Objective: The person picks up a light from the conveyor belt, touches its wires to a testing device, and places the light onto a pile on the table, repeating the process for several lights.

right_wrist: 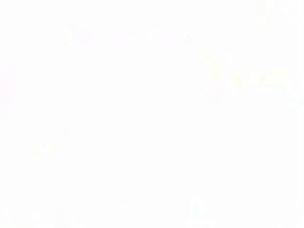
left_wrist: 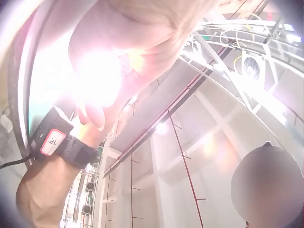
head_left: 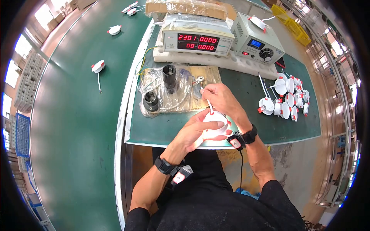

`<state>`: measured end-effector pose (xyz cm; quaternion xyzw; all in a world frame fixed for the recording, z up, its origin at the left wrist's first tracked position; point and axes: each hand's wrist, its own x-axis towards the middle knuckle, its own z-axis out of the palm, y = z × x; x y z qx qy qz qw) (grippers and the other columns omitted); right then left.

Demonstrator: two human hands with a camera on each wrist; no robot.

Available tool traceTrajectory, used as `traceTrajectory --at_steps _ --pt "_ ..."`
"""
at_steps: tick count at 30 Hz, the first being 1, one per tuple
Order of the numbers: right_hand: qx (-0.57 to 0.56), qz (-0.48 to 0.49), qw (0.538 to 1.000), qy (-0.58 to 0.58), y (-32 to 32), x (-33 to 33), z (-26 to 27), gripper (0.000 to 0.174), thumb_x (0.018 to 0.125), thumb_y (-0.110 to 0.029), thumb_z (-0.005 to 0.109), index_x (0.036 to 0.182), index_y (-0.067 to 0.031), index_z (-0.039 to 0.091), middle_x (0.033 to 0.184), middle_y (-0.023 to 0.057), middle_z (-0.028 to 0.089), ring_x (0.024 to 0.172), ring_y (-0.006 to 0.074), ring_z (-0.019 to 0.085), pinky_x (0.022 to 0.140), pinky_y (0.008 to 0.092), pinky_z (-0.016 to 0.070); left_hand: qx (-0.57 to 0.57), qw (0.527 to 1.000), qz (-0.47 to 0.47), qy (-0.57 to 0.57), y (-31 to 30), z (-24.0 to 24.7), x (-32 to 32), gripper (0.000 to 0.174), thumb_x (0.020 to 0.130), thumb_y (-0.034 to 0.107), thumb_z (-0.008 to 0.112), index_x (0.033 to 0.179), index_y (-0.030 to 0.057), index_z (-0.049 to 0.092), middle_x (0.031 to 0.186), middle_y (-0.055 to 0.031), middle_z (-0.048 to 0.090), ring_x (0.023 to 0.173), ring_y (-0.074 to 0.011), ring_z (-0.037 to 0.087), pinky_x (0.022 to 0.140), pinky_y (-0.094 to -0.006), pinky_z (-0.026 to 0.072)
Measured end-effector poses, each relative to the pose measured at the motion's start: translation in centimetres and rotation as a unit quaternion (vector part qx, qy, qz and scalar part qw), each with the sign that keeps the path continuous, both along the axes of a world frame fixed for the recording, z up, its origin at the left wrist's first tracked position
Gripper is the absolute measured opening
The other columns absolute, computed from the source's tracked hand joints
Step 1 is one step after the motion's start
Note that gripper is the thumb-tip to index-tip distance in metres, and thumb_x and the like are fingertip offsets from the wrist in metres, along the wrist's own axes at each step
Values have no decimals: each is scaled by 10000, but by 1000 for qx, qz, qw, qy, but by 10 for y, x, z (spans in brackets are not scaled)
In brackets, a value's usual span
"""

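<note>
In the head view my left hand grips a round white downlight, thumb across its back. The lamp glows: the fingers under it shine pink, and the left wrist view shows a glaring white patch beside the hand. A short white cable rises from the downlight to my right hand, which pinches its end. Those fingertips are close beside a round metal contact on a wooden board. The right wrist view is washed out white.
Two black sockets stand on the plastic-wrapped left part of the board. Behind are a power meter with red digits and a dial box. Several downlights are piled at right. A green belt at left carries a few more.
</note>
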<state>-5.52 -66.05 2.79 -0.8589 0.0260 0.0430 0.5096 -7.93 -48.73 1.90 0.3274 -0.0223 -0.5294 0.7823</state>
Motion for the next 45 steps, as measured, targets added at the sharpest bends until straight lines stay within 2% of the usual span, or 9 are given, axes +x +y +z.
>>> traceTrajectory --at_steps 11,14,24,27,36,39,45 --pt "-13 -16 999 -38 -2 -1 -10 337 973 -234 589 772 32 638 592 13 491 558 87 426 513 312 353 12 1000 -19 -4 -4 -1 3 430 895 23 700 1296 16 543 1220 -151 665 1104 -315 701 895 -415 618" --pt "-17 -20 999 -47 -3 -1 -14 329 973 -233 597 784 33 644 585 15 482 551 83 417 506 319 345 20 1000 -7 13 -8 4 2 390 881 -10 706 1239 8 550 1136 -152 684 999 -254 728 836 -368 651" --pt "-50 -27 996 -64 -2 0 -16 322 957 -235 600 788 36 642 577 35 472 541 115 405 512 346 347 40 999 -11 -4 -13 4 2 399 883 -10 703 1244 -7 534 1161 -160 673 1009 -278 725 835 -390 655" --pt "-71 -35 995 -53 -1 0 -13 325 902 -256 582 773 35 646 659 214 606 611 368 588 626 466 470 42 999 -12 -7 -14 -1 2 392 890 -8 690 1258 11 556 1185 -154 679 1037 -302 721 829 -410 641" --pt "-70 -34 995 -59 0 0 -9 324 885 -248 570 768 48 633 644 225 582 600 382 566 623 473 464 20 1000 -9 4 -13 -2 2 436 889 -30 659 1300 -19 513 1235 -181 649 1093 -337 697 886 -444 628" --pt "-70 -32 995 -59 -1 1 -13 330 889 -250 569 765 48 634 645 224 586 598 374 571 619 469 464 -2 1000 -12 4 -12 -2 2 432 897 -26 656 1303 -26 510 1249 -187 640 1124 -352 682 932 -449 614" --pt "-62 -35 996 -54 0 -1 -10 330 894 -251 573 775 47 652 642 216 596 594 353 583 618 462 468 -21 999 -11 33 -11 -4 2 438 900 -61 645 1310 -29 492 1260 -189 620 1115 -354 681 950 -447 618"
